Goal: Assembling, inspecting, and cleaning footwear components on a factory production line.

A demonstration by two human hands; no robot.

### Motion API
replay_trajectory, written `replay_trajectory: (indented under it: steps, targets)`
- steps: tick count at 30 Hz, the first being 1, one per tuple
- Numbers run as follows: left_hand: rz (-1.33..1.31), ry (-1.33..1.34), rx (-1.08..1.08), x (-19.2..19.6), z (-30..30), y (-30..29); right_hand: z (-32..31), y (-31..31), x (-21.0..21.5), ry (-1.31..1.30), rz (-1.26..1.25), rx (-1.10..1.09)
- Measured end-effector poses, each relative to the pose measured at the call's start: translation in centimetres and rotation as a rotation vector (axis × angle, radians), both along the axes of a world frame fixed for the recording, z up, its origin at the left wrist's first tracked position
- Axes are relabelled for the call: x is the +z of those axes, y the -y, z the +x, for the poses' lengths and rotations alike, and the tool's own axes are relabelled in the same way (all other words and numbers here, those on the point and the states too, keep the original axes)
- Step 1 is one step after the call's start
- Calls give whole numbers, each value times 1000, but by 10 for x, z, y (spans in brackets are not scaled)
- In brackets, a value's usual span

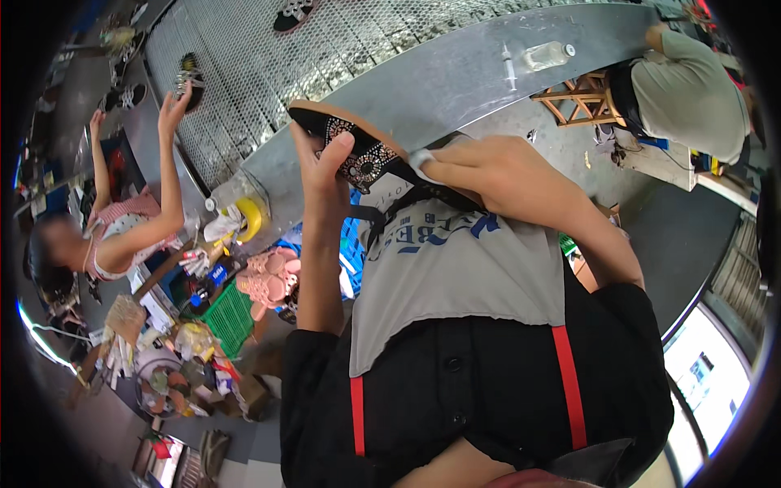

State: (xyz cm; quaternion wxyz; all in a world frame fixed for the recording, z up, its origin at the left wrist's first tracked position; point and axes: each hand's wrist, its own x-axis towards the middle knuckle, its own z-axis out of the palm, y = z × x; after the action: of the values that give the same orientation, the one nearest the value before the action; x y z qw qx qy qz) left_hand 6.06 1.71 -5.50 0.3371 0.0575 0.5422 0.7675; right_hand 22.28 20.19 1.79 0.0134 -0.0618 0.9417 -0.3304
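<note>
A black sandal [355,154] with studded, patterned straps and a tan sole edge is tilted up in front of my grey apron [464,276]. My left hand [324,167] grips it by the toe end, thumb over the straps. Closed fingers of my right hand [496,175] pinch a small white cloth [420,161] against the sole edge towards the heel. Part of the heel end is hidden by the right hand.
A metal ledge [439,77] borders a mesh conveyor [244,65] carrying another sandal [293,15]. A syringe [509,67] and clear bottle [549,55] lie on the ledge. One person [134,232] reaches over the conveyor at left; another [687,98] sits at right. Pink shoes [270,276] fill the lower left.
</note>
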Motion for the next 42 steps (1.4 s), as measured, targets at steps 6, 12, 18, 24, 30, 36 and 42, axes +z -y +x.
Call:
replay_trajectory:
  steps: [6,12,18,24,30,36,42]
  targets:
    - [13,-6,1,1,-2,-2,14,-7,9,65,110,50]
    - [27,12,-31,-3,-8,-14,-8,-19,4,12,89,62]
    - [-2,38,7,-14,-21,-34,-19,-48,-14,19,5,40]
    - [-100,171,26,-29,-46,-43,-44,-73,-20,154,-66,114]
    - [-275,302,124,-67,-98,-79,-42,-117,-54,261,-304,-3]
    - [-412,-63,235,-125,-287,-144,-74,-140,-103,208,-534,-402]
    - [-1141,-296,123,-208,-486,-161,-102,-148,-145,414,-801,-558]
